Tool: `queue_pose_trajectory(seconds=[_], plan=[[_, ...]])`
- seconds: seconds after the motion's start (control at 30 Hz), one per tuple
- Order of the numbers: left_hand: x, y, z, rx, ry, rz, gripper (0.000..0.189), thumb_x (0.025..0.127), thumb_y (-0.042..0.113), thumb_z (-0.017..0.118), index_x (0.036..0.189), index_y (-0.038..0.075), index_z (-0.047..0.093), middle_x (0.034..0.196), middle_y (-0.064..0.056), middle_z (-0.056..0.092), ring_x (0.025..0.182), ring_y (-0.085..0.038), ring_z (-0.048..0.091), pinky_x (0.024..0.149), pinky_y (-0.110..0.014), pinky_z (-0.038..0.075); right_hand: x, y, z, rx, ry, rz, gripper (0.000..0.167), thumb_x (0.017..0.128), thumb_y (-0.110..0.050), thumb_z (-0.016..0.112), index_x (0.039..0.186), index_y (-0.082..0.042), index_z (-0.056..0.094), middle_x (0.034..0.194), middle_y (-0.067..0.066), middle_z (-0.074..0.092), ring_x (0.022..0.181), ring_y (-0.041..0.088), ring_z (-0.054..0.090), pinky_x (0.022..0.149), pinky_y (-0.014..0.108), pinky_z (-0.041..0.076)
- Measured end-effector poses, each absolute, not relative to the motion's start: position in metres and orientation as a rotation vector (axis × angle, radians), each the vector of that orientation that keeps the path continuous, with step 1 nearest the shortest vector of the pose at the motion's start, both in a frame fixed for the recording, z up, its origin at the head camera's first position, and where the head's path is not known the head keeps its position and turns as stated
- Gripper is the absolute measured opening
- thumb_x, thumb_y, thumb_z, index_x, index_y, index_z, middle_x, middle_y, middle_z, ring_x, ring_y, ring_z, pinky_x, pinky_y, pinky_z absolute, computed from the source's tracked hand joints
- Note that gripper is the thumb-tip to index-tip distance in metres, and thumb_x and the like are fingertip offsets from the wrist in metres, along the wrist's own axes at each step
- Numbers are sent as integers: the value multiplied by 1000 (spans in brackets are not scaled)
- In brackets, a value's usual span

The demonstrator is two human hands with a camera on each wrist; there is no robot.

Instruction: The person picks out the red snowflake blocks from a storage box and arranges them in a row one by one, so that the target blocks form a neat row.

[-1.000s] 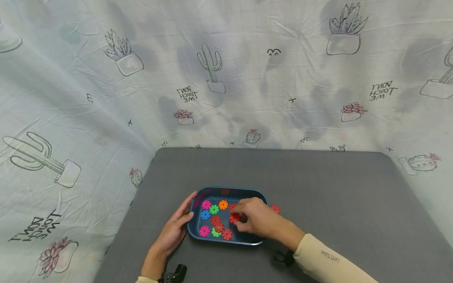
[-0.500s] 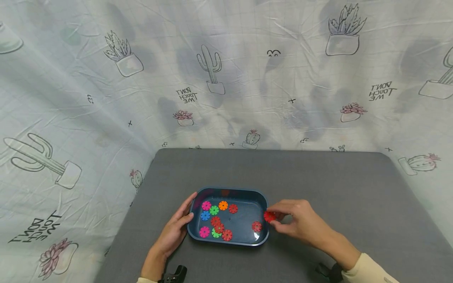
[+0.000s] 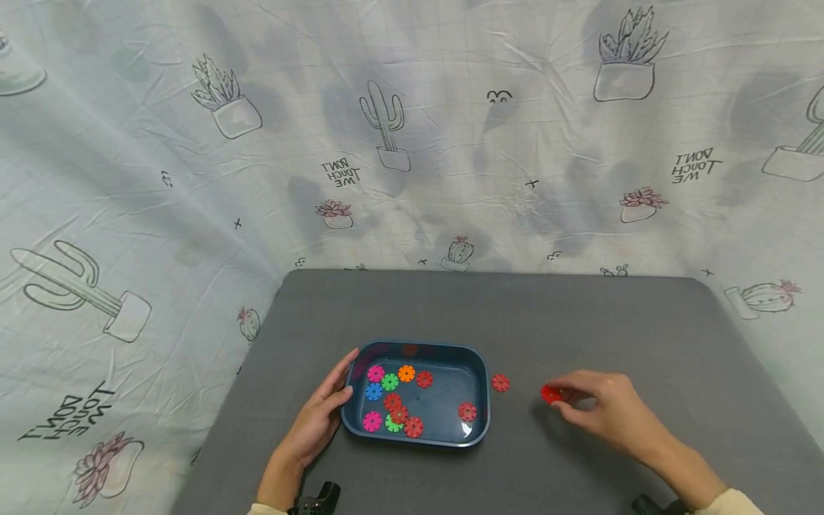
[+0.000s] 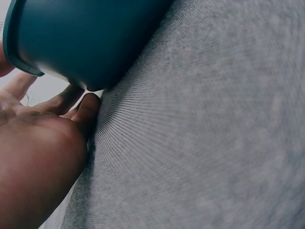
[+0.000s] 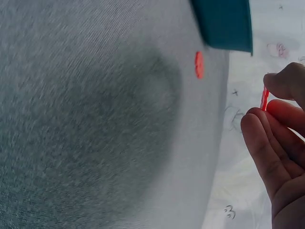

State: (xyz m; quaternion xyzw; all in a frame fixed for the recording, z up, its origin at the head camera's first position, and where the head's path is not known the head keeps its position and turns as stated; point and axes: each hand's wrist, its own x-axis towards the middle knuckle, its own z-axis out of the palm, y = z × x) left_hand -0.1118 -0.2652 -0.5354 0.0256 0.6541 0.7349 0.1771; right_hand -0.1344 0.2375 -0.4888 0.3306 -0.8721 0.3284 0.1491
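A dark blue tray [image 3: 444, 434] on the table holds several notched plastic discs, among them a pink disc [image 3: 372, 421], a blue disc [image 3: 374, 391] and an orange disc [image 3: 406, 373]. My left hand [image 3: 315, 418] rests against the tray's left side, its thumb at the rim and its fingers along the outer wall. In the left wrist view those fingers touch the tray's wall [image 4: 90, 38]. Right of the tray, my right hand [image 3: 608, 408] pinches a red disc [image 3: 550, 394] between thumb and fingers above the table. The right wrist view shows this red disc [image 5: 264, 98] edge-on.
One more red disc [image 3: 500, 383] lies on the grey table [image 3: 579, 322] just outside the tray's right wall. A pale cloth [image 3: 450, 200] printed with cacti hangs behind the table and at its left.
My right hand has lifted a red disc out of the tray and carried it right, past the rim and over the table. My left hand and the tray have stayed put.
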Motion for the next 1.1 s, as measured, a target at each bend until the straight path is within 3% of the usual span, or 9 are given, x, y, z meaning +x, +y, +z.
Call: queue_pose_trajectory(seconds=[0.47, 0.83, 1.1], plan=[[-111, -264, -535, 60, 1865, 2068, 62, 118, 26, 47, 175, 37, 24, 186, 2, 3, 171, -28, 1, 112, -10, 36, -164, 226, -515, 1011, -2525, 842, 32, 73, -1, 96, 101, -11, 85, 93, -4, 81, 78, -1, 71, 69, 14, 55], [-112, -262, -536, 25, 1880, 2056, 60, 119, 23, 44, 174, 40, 27, 186, 2, 5, 171, -29, 5, 111, -12, 38, -179, 212, -521, 1025, -2719, 744, 19, 84, -10, 93, 102, -10, 85, 92, -2, 81, 79, 5, 73, 69, 30, 61], [-113, -263, -536, 43, 1867, 2069, 61, 119, 22, 43, 175, 38, 25, 186, 3, 3, 171, -28, 1, 111, -9, 36, -179, 204, -524, 1068, -2641, 524, 20, 83, -12, 94, 101, -9, 84, 91, 0, 82, 82, 17, 77, 73, 40, 64]])
